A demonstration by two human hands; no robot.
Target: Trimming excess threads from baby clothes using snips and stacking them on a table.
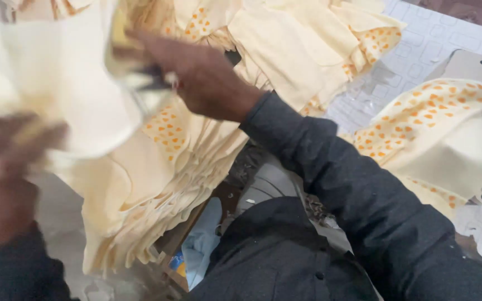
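A tall stack of pale yellow cut fabric pieces (157, 184) fills the centre and upper left of the frame, layered so single plies peel off. The right hand (202, 75), upper centre, pinches the top piece (57, 72) near its edge. The blurred left hand (1, 167), at the left edge, seems to support it from below, grip unclear. No containers show.

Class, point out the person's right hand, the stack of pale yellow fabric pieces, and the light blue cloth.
Right hand (205, 78), head view, knuckles.
Stack of pale yellow fabric pieces (157, 178), head view, layered edges.
Light blue cloth (202, 242), head view, middle fold.
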